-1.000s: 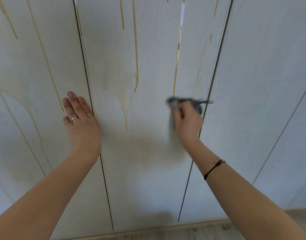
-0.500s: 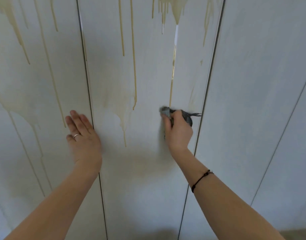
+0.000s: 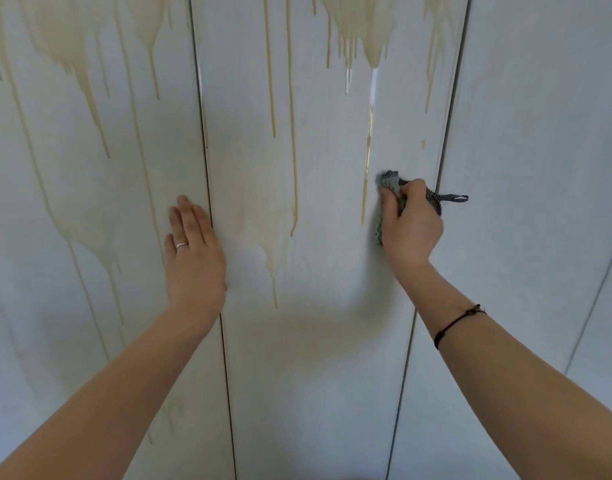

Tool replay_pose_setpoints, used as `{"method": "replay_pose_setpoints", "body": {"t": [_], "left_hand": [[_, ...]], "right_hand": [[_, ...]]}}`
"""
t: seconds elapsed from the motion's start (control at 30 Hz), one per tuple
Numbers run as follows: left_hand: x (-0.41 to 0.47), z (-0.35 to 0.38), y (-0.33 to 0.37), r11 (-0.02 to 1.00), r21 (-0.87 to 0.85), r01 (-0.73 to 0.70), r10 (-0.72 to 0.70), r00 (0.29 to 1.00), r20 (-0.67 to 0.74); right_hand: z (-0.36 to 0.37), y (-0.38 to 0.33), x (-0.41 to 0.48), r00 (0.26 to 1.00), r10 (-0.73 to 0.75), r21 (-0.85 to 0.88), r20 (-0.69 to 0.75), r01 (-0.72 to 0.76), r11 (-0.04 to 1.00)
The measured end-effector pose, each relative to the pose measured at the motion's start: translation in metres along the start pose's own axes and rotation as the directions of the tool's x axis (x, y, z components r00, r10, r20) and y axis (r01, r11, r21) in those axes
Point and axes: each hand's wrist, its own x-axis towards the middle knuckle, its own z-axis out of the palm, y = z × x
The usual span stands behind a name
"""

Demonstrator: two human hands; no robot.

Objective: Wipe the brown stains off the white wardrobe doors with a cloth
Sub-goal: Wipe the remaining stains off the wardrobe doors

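Gripping a bunched cloth (image 3: 389,188), the right hand (image 3: 413,226) presses it on the wardrobe door (image 3: 318,358); left hand (image 3: 193,258) rests flat, fingers (image 3: 190,220) straight.

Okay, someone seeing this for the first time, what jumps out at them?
Brown stains running in long drips down the white wardrobe doors, thickest near the top. Next, the right hand gripping a grey cloth against the middle door beside one drip, and the left hand lying flat by the seam to its left.
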Motion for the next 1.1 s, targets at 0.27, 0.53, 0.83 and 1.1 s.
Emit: {"method": "replay_pose_setpoints", "body": {"t": [0.27,0.53,0.83,1.1], "left_hand": [[0.002,0.011,0.005,0.998,0.061,0.032,-0.031,0.999,-0.027],[0.003,0.010,0.014,0.995,0.033,0.098,-0.101,0.991,0.084],[0.005,0.011,0.015,0.988,0.083,0.132,-0.134,0.991,0.029],[0.006,0.012,0.021,0.977,0.143,0.155,-0.157,0.988,-0.004]], "right_hand": [[0.004,0.053,-0.083,0.491,-0.798,-0.036,0.349,0.858,0.512],[-0.023,0.031,0.027,0.980,-0.185,-0.086,0.077,0.192,0.978],[-0.003,0.061,-0.075,0.358,-0.776,0.041,0.520,0.897,0.441],[-0.006,-0.001,0.034,0.983,-0.185,0.011,0.015,0.184,0.983]]}}
